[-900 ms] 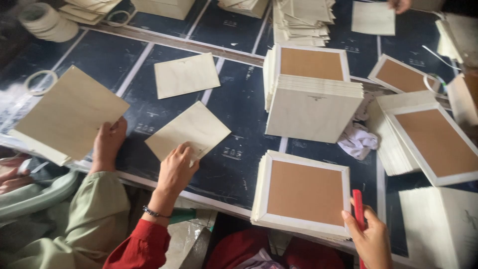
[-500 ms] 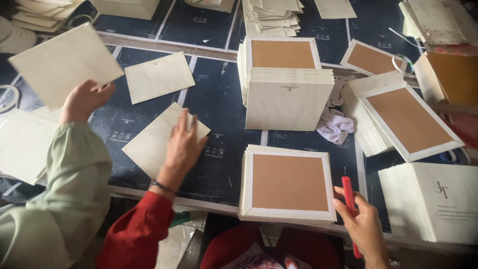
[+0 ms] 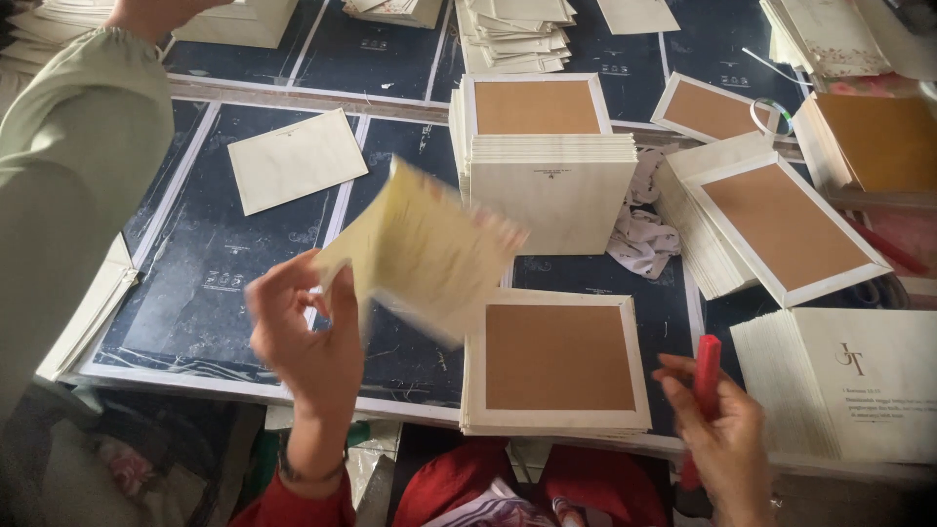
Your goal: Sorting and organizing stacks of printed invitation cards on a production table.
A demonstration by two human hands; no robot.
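Cream card [image 3: 420, 249] pinched in left hand [image 3: 307, 337]; right hand [image 3: 717, 429] grips red tool [image 3: 705, 376].

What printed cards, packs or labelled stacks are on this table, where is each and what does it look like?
Printed stack: bottom right, cream sheets, small dark print.
Upright stack: centre, cream, tiny dark mark on its face.
Front cover: near edge, brown square, cream border.
Lifted card: in left hand, pale yellow, blurred.
Red tool: in right hand.
Flat card: left, cream, blank.
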